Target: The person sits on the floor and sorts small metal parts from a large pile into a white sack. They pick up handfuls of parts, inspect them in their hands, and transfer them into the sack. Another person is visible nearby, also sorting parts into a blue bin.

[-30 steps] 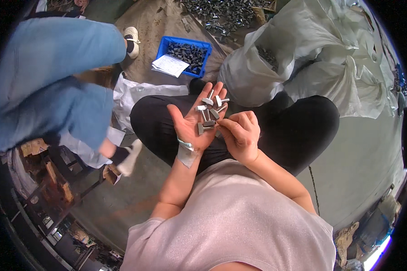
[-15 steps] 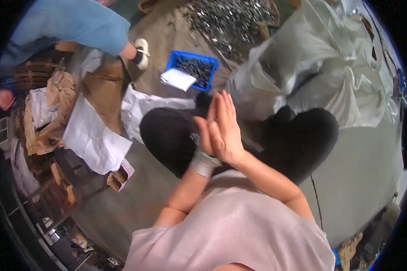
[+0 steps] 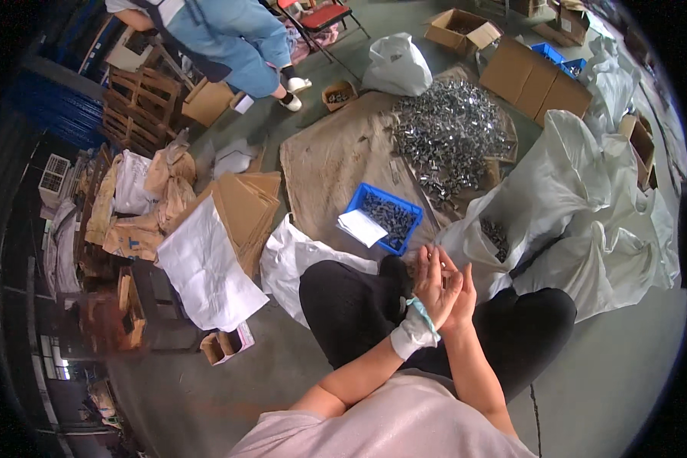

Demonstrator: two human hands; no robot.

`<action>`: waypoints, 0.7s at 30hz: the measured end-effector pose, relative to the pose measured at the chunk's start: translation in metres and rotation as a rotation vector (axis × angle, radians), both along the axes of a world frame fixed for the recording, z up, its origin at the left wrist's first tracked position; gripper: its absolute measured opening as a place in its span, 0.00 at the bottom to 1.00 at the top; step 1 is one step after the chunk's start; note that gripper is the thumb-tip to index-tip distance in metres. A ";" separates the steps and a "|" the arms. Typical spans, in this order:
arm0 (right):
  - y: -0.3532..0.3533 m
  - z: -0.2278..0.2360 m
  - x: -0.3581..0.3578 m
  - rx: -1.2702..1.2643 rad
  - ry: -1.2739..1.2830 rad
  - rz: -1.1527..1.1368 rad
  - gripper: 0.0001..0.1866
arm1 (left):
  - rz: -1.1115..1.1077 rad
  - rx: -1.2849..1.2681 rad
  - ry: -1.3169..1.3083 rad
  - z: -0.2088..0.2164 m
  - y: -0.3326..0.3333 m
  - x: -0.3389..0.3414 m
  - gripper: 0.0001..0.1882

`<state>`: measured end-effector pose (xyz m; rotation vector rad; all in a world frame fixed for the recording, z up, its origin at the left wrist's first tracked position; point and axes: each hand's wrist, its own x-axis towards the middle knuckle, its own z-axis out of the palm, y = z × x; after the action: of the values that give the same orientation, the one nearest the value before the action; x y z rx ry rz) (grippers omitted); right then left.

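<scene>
In front of my crossed legs, my left hand (image 3: 433, 294) and my right hand (image 3: 462, 299) lean together, fingers stretched out and slightly curved. The left wrist wears a white band (image 3: 414, 334) and a teal strap. A tiny light spot shows near the fingertips; whether it is a loose part cannot be told. Just beyond the hands stands a blue bin (image 3: 414, 229) of small dark metal parts, with a white paper (image 3: 361, 227) over its near left corner. Right of the hands, an open white woven sack (image 3: 542, 191) shows similar parts inside.
A large heap of shiny metal parts (image 3: 454, 133) lies on brown sacking (image 3: 320, 153). Cardboard boxes (image 3: 538, 80) stand at far right. Flattened cardboard (image 3: 248, 210) and a white sheet (image 3: 206, 267) lie left. Another person (image 3: 244, 49) stands at far left, near a red chair (image 3: 324, 17).
My pressed-together hands have tilted and parted somewhat at the palms. The view has shifted, placing them further right and lower and showing more of the far floor. The other person's legs now appear further away.
</scene>
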<state>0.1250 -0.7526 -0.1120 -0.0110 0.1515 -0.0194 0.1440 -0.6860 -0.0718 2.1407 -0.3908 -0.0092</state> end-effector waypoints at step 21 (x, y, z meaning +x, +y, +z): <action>-0.006 0.027 -0.009 0.254 -0.023 0.094 0.49 | -0.450 0.484 -0.207 0.034 0.053 -0.015 0.44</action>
<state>0.1163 -0.7588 -0.0849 0.2356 0.1291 0.0934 0.1294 -0.6332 -0.0380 2.4839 -1.0771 -0.1539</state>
